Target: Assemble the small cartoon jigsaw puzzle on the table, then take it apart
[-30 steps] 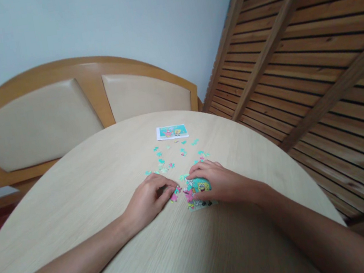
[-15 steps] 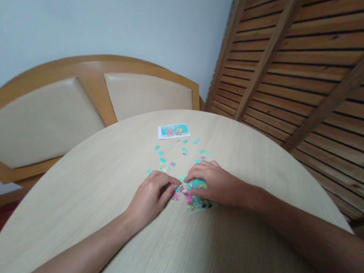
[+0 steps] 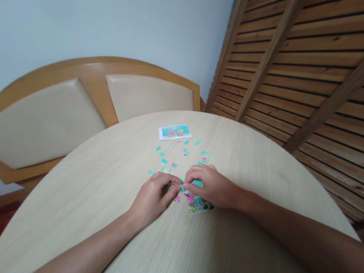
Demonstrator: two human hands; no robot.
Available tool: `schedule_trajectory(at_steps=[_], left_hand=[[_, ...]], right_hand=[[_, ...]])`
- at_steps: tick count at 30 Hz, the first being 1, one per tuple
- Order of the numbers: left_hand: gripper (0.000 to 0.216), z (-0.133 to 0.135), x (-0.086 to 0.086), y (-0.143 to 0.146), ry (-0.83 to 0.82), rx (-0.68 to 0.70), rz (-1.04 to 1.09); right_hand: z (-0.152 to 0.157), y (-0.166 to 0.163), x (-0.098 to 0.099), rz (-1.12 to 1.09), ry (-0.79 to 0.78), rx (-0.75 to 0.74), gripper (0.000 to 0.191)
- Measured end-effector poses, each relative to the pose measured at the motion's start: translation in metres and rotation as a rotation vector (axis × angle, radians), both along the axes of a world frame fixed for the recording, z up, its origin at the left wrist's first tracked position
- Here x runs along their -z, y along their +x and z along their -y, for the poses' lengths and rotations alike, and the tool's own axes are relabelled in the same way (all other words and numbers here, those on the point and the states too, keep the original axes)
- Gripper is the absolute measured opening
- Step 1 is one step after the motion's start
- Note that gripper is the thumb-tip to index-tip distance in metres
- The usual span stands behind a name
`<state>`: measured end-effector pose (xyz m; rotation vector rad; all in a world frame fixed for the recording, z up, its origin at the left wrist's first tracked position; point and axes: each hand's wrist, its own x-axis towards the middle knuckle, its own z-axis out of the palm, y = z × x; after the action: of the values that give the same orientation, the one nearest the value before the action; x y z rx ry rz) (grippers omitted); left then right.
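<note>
A small teal jigsaw puzzle piece (image 3: 182, 188) is pinched at the fingertips of my left hand (image 3: 156, 193). My right hand (image 3: 210, 186) meets it from the other side, thumb and forefinger closed on the piece's edge. Beneath my right hand lies a joined section of the puzzle (image 3: 197, 202), with pink, white and green cartoon figures; its upper right part is covered by my fingers. A loose pink piece (image 3: 176, 198) rests under my left thumb, partly hidden.
Several loose pieces (image 3: 164, 161) are scattered beyond my hands, with more to the right (image 3: 204, 154). Farther back lies a picture card (image 3: 174, 132) with the cartoon scene. A padded chair (image 3: 39, 123) stands behind the round table (image 3: 105, 175), and a slatted wooden screen (image 3: 292, 47) at the right.
My right hand has shifted slightly left, its fingertips closing in against my left fingertips. A teal piece now shows between them, and more of the joined section's right side is covered.
</note>
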<state>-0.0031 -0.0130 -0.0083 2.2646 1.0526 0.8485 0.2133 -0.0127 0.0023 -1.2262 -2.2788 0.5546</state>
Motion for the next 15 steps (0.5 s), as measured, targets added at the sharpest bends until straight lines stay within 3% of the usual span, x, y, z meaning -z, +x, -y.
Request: schedule_trajectory(at_steps=[9,15], left_hand=[[0.013,0.001,-0.002,-0.001,-0.004,0.007,-0.009],[0.016,-0.002,0.0,-0.005,-0.009,-0.077,-0.024]], right_hand=[[-0.002,0.001,-0.002,-0.037,-0.008,-0.003,0.014],[-0.007,0.015,-0.007,0.038,0.045,0.045,0.012]])
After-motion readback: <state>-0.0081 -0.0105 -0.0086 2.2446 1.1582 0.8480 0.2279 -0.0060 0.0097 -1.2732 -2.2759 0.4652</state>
